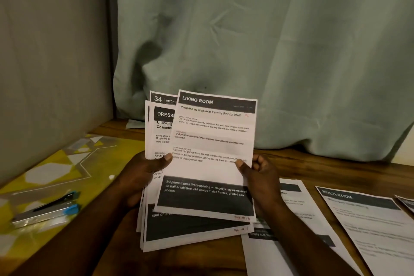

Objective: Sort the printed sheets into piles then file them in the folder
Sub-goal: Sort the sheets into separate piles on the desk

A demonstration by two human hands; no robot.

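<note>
Wooden tabletop (313, 163): left hand (143, 177) grips fanned stack of white printed sheets (192, 231) at centre, right hand (259, 177) pinches its black-headed LIVING ROOM top sheet (212, 141); loose fan could slide apart, or sheet land wrongly on MULTI-ROOM pile (369, 226) at 4 o'clock.

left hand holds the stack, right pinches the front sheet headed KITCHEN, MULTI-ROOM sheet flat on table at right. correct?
No: in the head view the front white sheet reads LIVING ROOM; KITCHEN is on a sheet behind. The left hand holds the paper stack, the right hand pinches that front sheet, the white MULTI-ROOM sheet lies flat on the brown wooden table at right.
</note>
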